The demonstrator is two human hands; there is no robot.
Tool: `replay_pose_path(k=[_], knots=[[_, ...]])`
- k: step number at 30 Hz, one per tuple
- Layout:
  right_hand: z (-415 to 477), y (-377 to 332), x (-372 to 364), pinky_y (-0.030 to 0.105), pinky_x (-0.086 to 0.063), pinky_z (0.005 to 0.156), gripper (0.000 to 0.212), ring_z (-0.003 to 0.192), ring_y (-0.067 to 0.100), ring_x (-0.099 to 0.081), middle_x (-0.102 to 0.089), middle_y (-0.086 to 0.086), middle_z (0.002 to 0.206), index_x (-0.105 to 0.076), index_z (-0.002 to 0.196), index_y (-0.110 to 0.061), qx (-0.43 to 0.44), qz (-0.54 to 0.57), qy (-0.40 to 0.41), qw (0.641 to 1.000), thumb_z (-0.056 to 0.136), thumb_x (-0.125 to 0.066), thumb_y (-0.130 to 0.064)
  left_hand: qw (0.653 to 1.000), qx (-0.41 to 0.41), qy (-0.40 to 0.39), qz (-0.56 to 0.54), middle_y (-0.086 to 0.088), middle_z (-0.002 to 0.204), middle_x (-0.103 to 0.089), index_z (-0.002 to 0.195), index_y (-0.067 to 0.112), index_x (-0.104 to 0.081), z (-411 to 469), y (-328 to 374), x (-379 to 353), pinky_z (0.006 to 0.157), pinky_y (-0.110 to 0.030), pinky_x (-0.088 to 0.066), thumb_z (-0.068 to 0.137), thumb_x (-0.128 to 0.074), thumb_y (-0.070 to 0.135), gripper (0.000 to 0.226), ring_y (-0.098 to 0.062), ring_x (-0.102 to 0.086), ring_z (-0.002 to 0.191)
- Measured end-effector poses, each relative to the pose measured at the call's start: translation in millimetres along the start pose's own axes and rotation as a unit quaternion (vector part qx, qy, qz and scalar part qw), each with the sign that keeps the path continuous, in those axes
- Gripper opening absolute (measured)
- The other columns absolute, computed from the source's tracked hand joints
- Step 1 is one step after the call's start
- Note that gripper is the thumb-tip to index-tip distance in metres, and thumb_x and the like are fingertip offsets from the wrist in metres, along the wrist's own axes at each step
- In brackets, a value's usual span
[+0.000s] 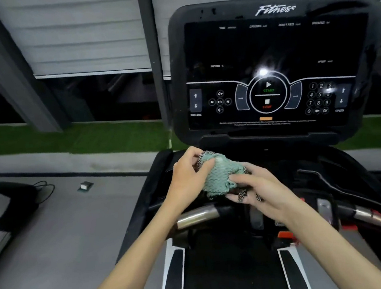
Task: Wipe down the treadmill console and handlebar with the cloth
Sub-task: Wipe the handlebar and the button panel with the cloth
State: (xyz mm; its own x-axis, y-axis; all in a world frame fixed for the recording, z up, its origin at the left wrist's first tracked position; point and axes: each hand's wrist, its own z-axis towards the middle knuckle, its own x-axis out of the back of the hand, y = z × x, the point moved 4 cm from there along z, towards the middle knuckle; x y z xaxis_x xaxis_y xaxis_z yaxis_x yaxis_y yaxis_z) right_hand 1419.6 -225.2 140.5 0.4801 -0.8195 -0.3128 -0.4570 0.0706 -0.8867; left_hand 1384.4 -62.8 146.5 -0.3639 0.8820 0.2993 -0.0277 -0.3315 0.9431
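Bunching cloth at frame centre, below console: left hand pinches its upper-left edge, right hand curls fingers round its lower right, likely wadding it into a pad before wiping. Handlebar just beneath, untouched. Console reads "Fitness", START, STOP, INCLINE, SPEED.

The console stood upright just behind both hands, closing the way forward. The left hand and right hand, each gripping the bunched cloth, sat in the gap between it and the handlebar, which crossed beneath the wrists. Black side arms walled that gap. Leftward, grey floor offered room, holding only a small box and a cable.
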Motion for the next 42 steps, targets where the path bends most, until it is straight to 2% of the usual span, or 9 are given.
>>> replay_pose_path(k=[5, 9, 12, 16, 22, 27, 30, 37, 42], knots=[[-20, 22, -33, 0.04, -0.056, 0.086, 0.032, 0.104, 0.023, -0.068, -0.07, 0.01, 0.115, -0.061, 0.118, -0.013, 0.013, -0.031, 0.033, 0.999, 0.087, -0.065, -0.004, 1.0, 0.027, 0.002, 0.006, 0.003, 0.087, -0.064, 0.097, 0.024, -0.049, -26, -13, 30, 0.071, -0.024, -0.051, 0.098, -0.054, 0.029, 0.007, -0.002, -0.062, 0.076], [-27, 32, -45, 0.039, -0.055, 0.088, 0.042, 0.098, 0.019, -0.067, -0.071, 0.007, 0.113, -0.062, 0.119, -0.015, 0.018, -0.046, 0.001, 0.999, 0.078, -0.071, -0.015, 0.999, 0.025, 0.02, 0.008, -0.01, 0.091, -0.065, 0.094, 0.031, -0.047, -34, -22, 50, 0.078, -0.047, -0.05, 0.098, -0.052, 0.027, 0.008, -0.03, -0.062, 0.085], [-26, 35, -48, 0.039, -0.052, 0.091, 0.032, 0.106, 0.021, -0.066, -0.07, 0.007, 0.115, -0.066, 0.117, -0.013, 0.013, -0.08, -0.008, 0.997, 0.086, -0.065, -0.02, 0.999, 0.035, 0.009, -0.004, -0.008, 0.093, -0.066, 0.092, 0.038, -0.05, -39, -31, 65, 0.08, -0.051, -0.053, 0.097, -0.053, 0.021, 0.018, -0.03, -0.063, 0.084], [-25, 37, -47, 0.036, -0.047, 0.091, 0.022, 0.104, 0.026, -0.065, -0.071, 0.013, 0.11, -0.069, 0.111, -0.008, 0.034, -0.106, 0.043, 0.993, 0.09, -0.061, -0.006, 0.993, 0.078, -0.041, -0.077, 0.0, 0.098, -0.071, 0.104, 0.028, -0.063, -48, -41, 80, 0.074, -0.031, -0.055, 0.097, -0.053, 0.01, 0.022, -0.014, -0.069, 0.087], [-18, 46, -55, 0.041, -0.047, 0.084, 0.027, 0.095, 0.026, -0.064, -0.072, 0.013, 0.106, -0.066, 0.115, -0.01, 0.022, -0.011, 0.081, 0.996, 0.09, -0.059, -0.005, 0.978, 0.166, -0.036, -0.12, -0.005, 0.092, -0.074, 0.099, 0.006, -0.073, -58, -53, 86, 0.082, -0.032, -0.047, 0.097, -0.05, 0.017, 0.025, -0.02, -0.067, 0.089], [-14, 55, -67, 0.047, -0.054, 0.078, 0.047, 0.102, 0.03, -0.064, -0.065, 0.014, 0.112, -0.056, 0.124, -0.012, -0.004, 0.083, 0.062, 0.995, 0.079, -0.068, -0.01, 0.945, 0.245, -0.188, -0.113, -0.008, 0.092, -0.075, 0.092, 0.015, -0.075, -79, -62, 86, 0.076, -0.029, -0.05, 0.101, -0.033, 0.036, 0.048, -0.017, -0.068, 0.078], [-15, 59, -71, 0.04, -0.057, 0.074, 0.065, 0.102, 0.032, -0.066, -0.064, 0.022, 0.118, -0.054, 0.128, -0.015, 0.003, 0.044, 0.055, 0.998, 0.066, -0.072, -0.003, 0.923, 0.255, -0.247, -0.146, -0.001, 0.098, -0.075, 0.104, 0.015, -0.069, -91, -69, 81, 0.085, -0.029, -0.052, 0.086, -0.049, 0.049, 0.043, -0.015, -0.07, 0.091], [-18, 59, -70, 0.039, -0.053, 0.08, 0.053, 0.097, 0.033, -0.063, -0.063, 0.021, 0.111, -0.055, 0.127, -0.019, 0.014, -0.042, 0.07, 0.997, 0.082, -0.061, 0.01, 0.872, 0.283, -0.327, -0.23, -0.004, 0.118, -0.069, 0.11, 0.018, -0.07, -107, -89, 73, 0.094, -0.037, -0.049, 0.078, -0.043, 0.041, 0.048, -0.019, -0.062, 0.107], [-25, 41, -82, 0.048, -0.048, 0.092, 0.058, 0.096, 0.038, -0.061, -0.062, 0.032, 0.11, -0.052, 0.13, -0.012, 0.036, -0.143, 0.026, 0.989, 0.081, -0.053, 0.019, 0.959, 0.158, -0.234, -0.005, 0.013, 0.14, -0.05, 0.137, 0.029, -0.048, -89, -94, 74, 0.104, -0.023, -0.035, 0.077, -0.075, 0.047, 0.069, -0.004, -0.047, 0.126]])
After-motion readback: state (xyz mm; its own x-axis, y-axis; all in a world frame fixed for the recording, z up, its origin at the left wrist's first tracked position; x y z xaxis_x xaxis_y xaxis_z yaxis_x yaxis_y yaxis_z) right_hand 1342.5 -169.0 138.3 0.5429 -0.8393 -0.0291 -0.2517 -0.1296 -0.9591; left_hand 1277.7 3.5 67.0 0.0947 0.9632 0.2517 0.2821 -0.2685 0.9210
